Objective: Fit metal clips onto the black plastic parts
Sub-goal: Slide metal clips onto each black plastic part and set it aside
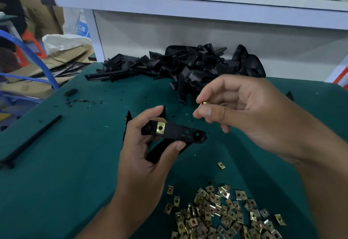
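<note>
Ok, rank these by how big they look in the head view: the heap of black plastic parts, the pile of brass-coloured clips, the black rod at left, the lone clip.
1. Heap of black plastic parts, though farther away.
2. Pile of brass-coloured metal clips, nearer and cut off by the frame edge, so unsure against 1.
3. Long black rod.
4. Lone brass-coloured clip.

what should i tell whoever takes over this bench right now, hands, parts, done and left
Left hand: grip shut on a black part, held above the mat.
Right hand: pinching one loose clip between thumb and fingers, just up and right of the part.
Done: one fitted clip already sits on the part near its left end.
Left: the held clip is not yet on; the holes at the part's right end are bare.
Stock: clip pile on the mat near the body, one stray clip above it. Parts heap at the far edge.
</note>
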`<state>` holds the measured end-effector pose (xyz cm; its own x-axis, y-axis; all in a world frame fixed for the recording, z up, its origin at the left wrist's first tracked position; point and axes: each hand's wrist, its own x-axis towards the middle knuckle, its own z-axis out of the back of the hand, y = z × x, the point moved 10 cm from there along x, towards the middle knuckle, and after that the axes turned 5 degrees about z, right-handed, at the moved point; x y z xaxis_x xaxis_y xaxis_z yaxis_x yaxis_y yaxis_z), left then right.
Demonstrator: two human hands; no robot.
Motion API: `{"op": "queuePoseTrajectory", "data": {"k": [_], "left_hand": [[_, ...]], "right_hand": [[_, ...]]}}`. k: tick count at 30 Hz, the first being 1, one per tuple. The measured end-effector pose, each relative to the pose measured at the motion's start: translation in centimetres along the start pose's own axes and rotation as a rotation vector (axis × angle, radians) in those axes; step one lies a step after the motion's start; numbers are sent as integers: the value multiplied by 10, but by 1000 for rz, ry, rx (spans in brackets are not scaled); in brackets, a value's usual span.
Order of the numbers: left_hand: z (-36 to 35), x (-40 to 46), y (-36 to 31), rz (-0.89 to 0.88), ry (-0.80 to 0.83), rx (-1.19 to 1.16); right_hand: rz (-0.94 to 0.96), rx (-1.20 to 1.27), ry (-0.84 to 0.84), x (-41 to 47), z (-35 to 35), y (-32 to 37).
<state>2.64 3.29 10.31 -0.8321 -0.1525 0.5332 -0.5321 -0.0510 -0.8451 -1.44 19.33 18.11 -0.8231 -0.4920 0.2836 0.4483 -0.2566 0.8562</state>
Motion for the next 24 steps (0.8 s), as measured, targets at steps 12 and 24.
{"op": "queuePoseTrajectory", "data": {"k": [12,24], "left_hand": [[1,1,0,-20,-2,18],[2,-1,-3,-43,-4,46]], "right_hand": [[-27,6,28,2,-11,-9],[-28,-24,-47,3,-12,-9]]}}
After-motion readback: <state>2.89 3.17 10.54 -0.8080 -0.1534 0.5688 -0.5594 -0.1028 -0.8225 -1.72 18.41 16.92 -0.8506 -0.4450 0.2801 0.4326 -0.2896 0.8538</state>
